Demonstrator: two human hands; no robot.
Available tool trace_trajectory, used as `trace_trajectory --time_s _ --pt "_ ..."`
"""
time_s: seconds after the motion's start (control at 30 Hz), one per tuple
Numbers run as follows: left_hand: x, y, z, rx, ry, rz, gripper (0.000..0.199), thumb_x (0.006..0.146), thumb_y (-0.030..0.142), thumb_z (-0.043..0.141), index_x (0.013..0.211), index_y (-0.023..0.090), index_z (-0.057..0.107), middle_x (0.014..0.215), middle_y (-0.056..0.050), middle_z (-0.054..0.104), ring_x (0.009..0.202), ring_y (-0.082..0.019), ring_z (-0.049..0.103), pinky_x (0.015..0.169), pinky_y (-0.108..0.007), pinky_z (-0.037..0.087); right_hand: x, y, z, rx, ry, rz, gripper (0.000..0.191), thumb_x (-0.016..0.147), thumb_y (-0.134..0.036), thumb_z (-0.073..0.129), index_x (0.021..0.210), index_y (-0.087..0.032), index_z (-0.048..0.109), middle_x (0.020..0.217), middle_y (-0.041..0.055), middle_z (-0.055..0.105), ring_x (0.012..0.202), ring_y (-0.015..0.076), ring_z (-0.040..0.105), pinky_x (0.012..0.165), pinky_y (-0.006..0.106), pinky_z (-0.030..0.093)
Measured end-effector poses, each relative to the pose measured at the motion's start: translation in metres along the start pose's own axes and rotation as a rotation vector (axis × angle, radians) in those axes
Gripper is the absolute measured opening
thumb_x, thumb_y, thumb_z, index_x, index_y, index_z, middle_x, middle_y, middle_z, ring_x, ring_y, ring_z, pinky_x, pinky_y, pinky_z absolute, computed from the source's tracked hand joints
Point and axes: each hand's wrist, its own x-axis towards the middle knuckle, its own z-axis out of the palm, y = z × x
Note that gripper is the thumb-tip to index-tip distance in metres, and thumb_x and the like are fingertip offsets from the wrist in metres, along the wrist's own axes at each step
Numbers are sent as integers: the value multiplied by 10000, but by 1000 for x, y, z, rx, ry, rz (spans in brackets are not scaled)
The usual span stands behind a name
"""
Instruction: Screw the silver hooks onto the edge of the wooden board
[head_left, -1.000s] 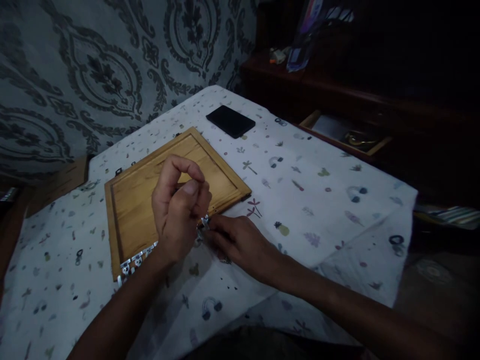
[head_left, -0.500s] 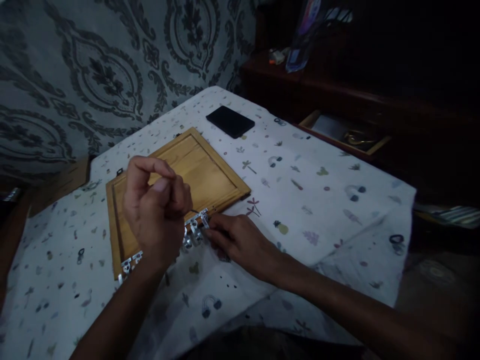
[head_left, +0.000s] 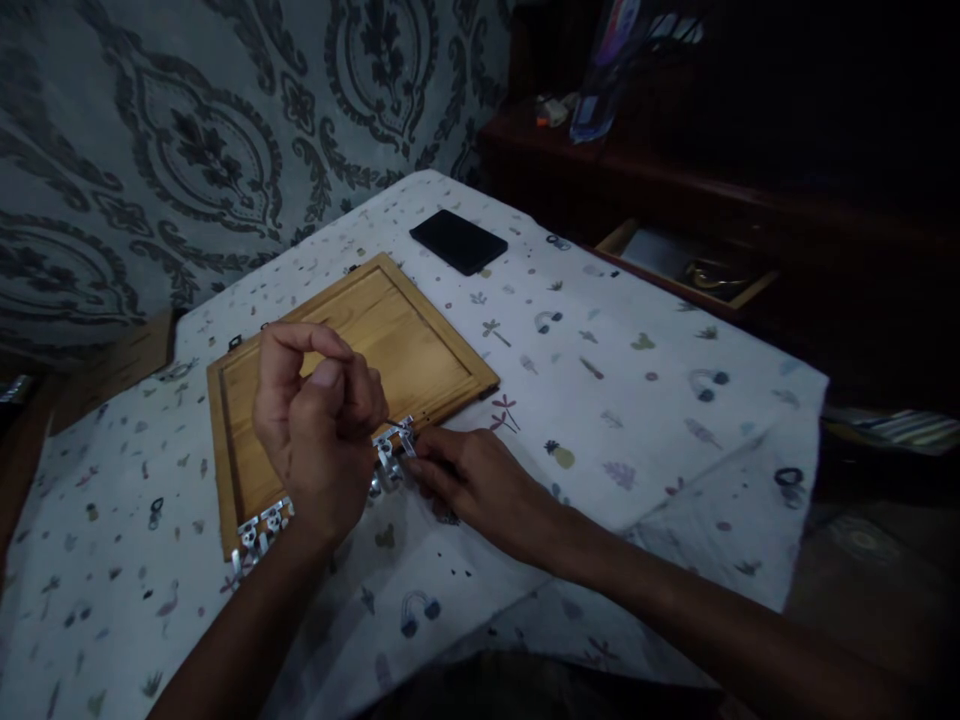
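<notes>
Head view: wooden panel (head_left: 405, 320) lies flat on a white printed tablecloth (head_left: 600, 430), framed border with a recessed middle, set at an angle. Silvery metal fittings (head_left: 386, 460) sit along its near edge, showing on both sides of the left forearm; the stretch behind that arm is hidden. Small dark fittings (head_left: 235, 342) show on the far edge. Left hand (head_left: 319, 435) above the panel's near side, fingers curled in, thumb bent toward the index finger, clenched on a thin dark rod (head_left: 394, 425) that pokes out low from the fist toward the fittings; most of the rod is covered by the hand. Right hand (head_left: 480, 490) just off the near edge, over the cloth, thumb and fingers pinched on the end of the fittings nearest it; exact fingertip contact partly hidden. Black flat rectangular device (head_left: 459, 241) on the cloth beyond the panel, apart from it. Brown flat board (head_left: 124, 365) at the table's left side. Wall behind has patterned wallpaper (head_left: 202, 140), grey scrolls and leaves. Dark reddish cabinet (head_left: 540, 165) at back right, clear bottle (head_left: 592, 115) upright on top, drawer (head_left: 754, 290) pulled out with something shiny inside, too dim to identify. Lighting low, right side nearly black.
</notes>
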Motion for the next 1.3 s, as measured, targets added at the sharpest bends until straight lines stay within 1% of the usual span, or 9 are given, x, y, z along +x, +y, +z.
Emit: trace_trajectory --time_s 0.23,0.4,0.53,0.87,0.93,1.0,1.1,1.2,1.3 --pt "-5 -4 -1 22 -27 11 123 800 94 533 747 206 526 472 85 296 382 -57 205 401 -206 201 -1 -1 -1 18 -4 -12 188 905 -167 487 719 -196 494 546 -48 572 494 91 531 545 227 380" --pt "-6 -7 0 45 -66 30 73 796 145 562 771 205 528 493 90 263 391 -60 226 402 -209 204 0 -3 -1 26 -11 1 212 904 -152 485 697 -195 475 540 -51 552 490 90 524 530 217 361" --pt "-1 -11 -3 14 -176 41 55 809 167 544 765 196 527 494 94 251 376 -49 191 387 -196 169 1 -3 0 4 -14 4 217 905 -127 478 698 -191 477 542 -48 560 497 93 530 543 218 358" --pt "16 -9 -10 -58 -500 -162 110 839 125 513 764 201 538 480 91 238 369 -40 145 371 -172 175 0 -2 -1 -25 -5 11 206 901 -136 487 701 -190 491 533 -48 566 492 99 560 551 221 384" --pt "18 -10 -11 -66 -528 -177 100 854 152 529 767 198 545 485 92 229 370 -38 145 373 -171 183 0 -2 -1 -33 -5 6 210 893 -129 493 691 -190 489 526 -52 561 485 96 556 549 218 387" --pt "19 -10 -11 -83 -492 -160 87 837 171 564 754 192 549 491 95 220 371 -33 140 372 -167 184 -1 -2 -1 -5 -10 20 213 897 -139 488 691 -192 482 530 -56 554 477 93 561 538 212 395" --pt "19 -3 -10 -84 -352 -98 110 802 176 591 708 193 536 469 98 201 367 -34 136 375 -172 186 -1 -3 -2 32 -23 32 209 918 -181 486 710 -190 496 548 -54 561 484 94 578 539 209 408" --pt "15 8 -8 -46 -212 -62 124 802 144 553 695 204 535 457 85 183 379 -48 133 391 -194 198 0 -3 -1 -5 -9 4 216 924 -198 502 708 -187 509 535 -50 569 494 96 564 557 218 398" --pt "9 14 -7 -28 -163 -63 143 789 93 518 705 205 546 463 80 199 374 -50 137 385 -197 200 1 -2 0 -23 9 -2 202 917 -183 505 716 -186 514 541 -46 579 497 95 549 552 221 380"
